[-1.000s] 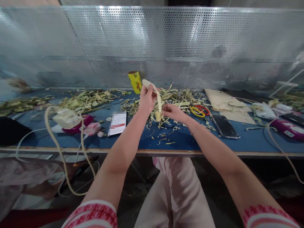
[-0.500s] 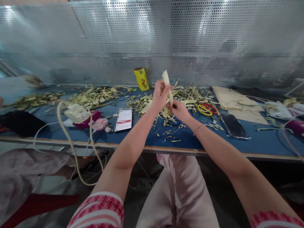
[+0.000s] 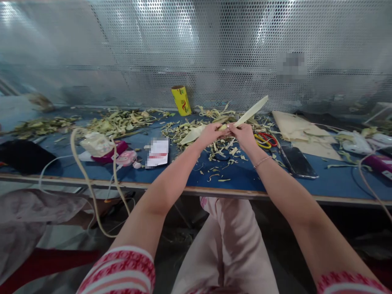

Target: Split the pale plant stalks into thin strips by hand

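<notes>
A long pale leaf strip [image 3: 252, 112] slants up and to the right from between my hands, above the middle of the blue table. My left hand [image 3: 213, 134] is closed on its lower left end. Close beside it, my right hand [image 3: 241, 134] pinches the same strip between thumb and fingers. Under and around both hands lies a heap of pale green leaf scraps [image 3: 183, 130]. Scissors with red and yellow handles [image 3: 263, 141] rest just right of my right hand.
A yellow roll [image 3: 181, 101] stands by the perforated metal panel [image 3: 147, 53]. A phone [image 3: 298, 162] and brown paper [image 3: 306, 136] lie right. Left are a labelled packet [image 3: 159, 153], a magenta device [image 3: 112, 151] with a looped hose and more leaf piles [image 3: 119, 122]. Another person's leg shows lower left.
The strip has swung from nearly upright to slanting right, with more of its length showing. My left hand has come down, and my right hand has moved up and right along the strip.
</notes>
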A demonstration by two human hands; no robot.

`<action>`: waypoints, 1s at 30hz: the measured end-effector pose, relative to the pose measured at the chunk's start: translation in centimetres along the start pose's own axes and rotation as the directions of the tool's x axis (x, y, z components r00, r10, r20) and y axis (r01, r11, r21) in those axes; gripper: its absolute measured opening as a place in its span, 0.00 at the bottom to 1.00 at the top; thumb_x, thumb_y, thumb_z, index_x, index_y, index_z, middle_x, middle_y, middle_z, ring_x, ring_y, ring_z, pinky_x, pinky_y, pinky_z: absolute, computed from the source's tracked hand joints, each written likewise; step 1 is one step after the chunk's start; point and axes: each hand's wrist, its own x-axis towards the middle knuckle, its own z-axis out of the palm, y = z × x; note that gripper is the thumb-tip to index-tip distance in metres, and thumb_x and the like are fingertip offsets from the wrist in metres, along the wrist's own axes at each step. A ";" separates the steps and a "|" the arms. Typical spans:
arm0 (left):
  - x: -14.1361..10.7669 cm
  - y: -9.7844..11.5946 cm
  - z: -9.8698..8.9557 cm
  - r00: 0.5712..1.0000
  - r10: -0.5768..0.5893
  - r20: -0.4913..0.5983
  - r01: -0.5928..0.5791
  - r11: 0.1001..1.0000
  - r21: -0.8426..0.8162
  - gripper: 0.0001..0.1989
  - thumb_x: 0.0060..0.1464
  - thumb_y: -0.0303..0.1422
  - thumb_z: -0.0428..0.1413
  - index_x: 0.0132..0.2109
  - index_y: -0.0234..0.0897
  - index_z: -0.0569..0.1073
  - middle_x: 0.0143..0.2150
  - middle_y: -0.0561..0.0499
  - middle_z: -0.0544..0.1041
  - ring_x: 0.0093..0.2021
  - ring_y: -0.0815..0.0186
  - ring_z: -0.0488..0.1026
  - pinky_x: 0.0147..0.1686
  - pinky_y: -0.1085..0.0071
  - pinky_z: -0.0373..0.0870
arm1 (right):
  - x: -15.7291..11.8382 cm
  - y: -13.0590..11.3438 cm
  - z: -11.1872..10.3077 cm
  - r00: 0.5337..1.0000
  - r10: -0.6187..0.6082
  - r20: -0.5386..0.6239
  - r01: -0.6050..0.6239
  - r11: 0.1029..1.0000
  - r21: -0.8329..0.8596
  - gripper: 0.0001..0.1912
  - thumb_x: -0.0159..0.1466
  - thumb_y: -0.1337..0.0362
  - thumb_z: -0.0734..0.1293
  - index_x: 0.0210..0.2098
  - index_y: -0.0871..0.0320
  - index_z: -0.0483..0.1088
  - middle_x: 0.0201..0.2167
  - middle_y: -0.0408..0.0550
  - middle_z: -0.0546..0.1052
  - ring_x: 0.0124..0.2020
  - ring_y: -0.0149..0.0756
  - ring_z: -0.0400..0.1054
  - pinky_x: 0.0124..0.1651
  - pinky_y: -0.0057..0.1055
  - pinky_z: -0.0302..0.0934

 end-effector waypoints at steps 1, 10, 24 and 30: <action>0.0 0.0 0.0 0.999 -0.023 0.032 0.024 0.999 -0.042 0.16 0.40 0.40 0.66 0.28 0.31 0.73 0.22 0.50 0.73 0.24 0.70 0.70 0.28 0.73 0.68 | -0.1 -0.3 0.1 1.000 0.013 0.009 -0.013 1.000 0.026 0.17 0.44 0.53 0.75 0.23 0.59 0.70 0.16 0.39 0.69 0.22 0.27 0.64 0.31 0.28 0.65; -0.6 1.1 0.4 0.991 -0.005 0.135 0.045 0.955 -0.295 0.15 0.42 0.38 0.65 0.35 0.32 0.75 0.32 0.49 0.76 0.30 0.72 0.73 0.36 0.73 0.72 | -0.9 -2.2 0.6 0.998 -0.013 0.062 0.000 0.978 0.207 0.17 0.47 0.54 0.75 0.26 0.58 0.71 0.17 0.38 0.66 0.20 0.23 0.60 0.25 0.22 0.61; 0.0 0.9 0.2 0.978 -0.181 0.109 0.206 0.925 -0.318 0.10 0.41 0.29 0.64 0.23 0.31 0.70 0.19 0.53 0.69 0.20 0.74 0.68 0.23 0.77 0.67 | -2.3 -4.5 -1.7 0.758 -0.407 0.510 0.650 0.546 -0.529 0.10 0.61 0.54 0.64 0.33 0.51 0.75 0.34 0.48 0.75 0.43 0.41 0.68 0.54 0.42 0.61; -0.1 2.3 0.8 1.000 -0.009 0.019 0.010 0.995 -0.101 0.13 0.44 0.30 0.62 0.20 0.32 0.67 0.17 0.56 0.66 0.20 0.75 0.66 0.25 0.77 0.66 | -2.4 -4.5 -1.8 0.697 -0.486 0.527 0.716 0.437 -0.545 0.12 0.65 0.58 0.60 0.37 0.50 0.75 0.36 0.48 0.75 0.41 0.40 0.69 0.52 0.43 0.62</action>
